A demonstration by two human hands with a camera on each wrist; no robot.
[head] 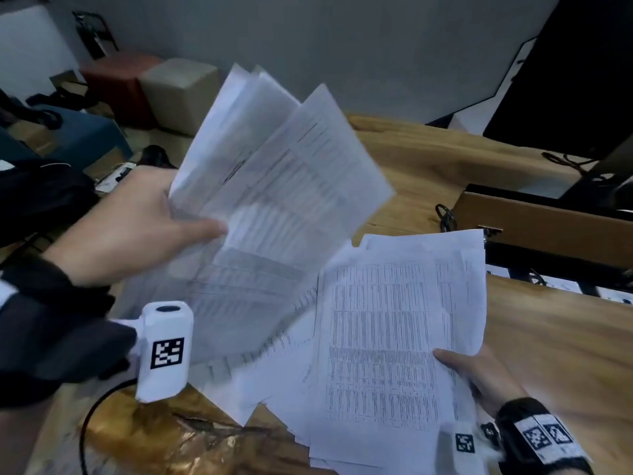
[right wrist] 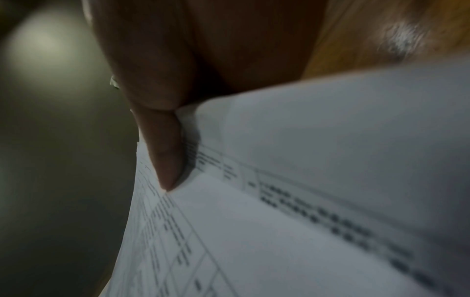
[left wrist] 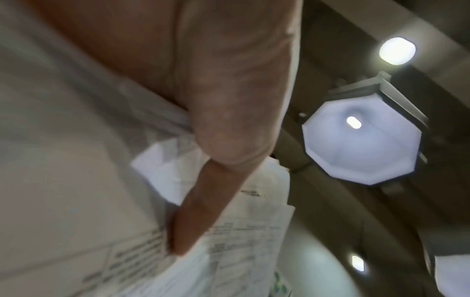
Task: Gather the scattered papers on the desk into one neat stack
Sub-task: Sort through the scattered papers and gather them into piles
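Where the left hand (head: pixel 130 228) pinches it, thumb on top, a fanned sheaf (head: pixel 274 173) of thin white printed sheets stands raised above the desk (head: pixel 548 337), its edges splayed and blurred; the right hand (head: pixel 479 375) grips the near right edge of a loose pile (head: pixel 383 337), thumb on the top sheet; that pile lies on the desk, densely tabulated, corners askew; the desk is glossy grained wood.

The head view looks down and forward from above the wooden desk (head: pixel 428 159), each wrist view sits close against its own hand, the left tilted up at ceiling lamps (left wrist: pixel 361 140), and all three share the printed papers (head: pixel 380 337).
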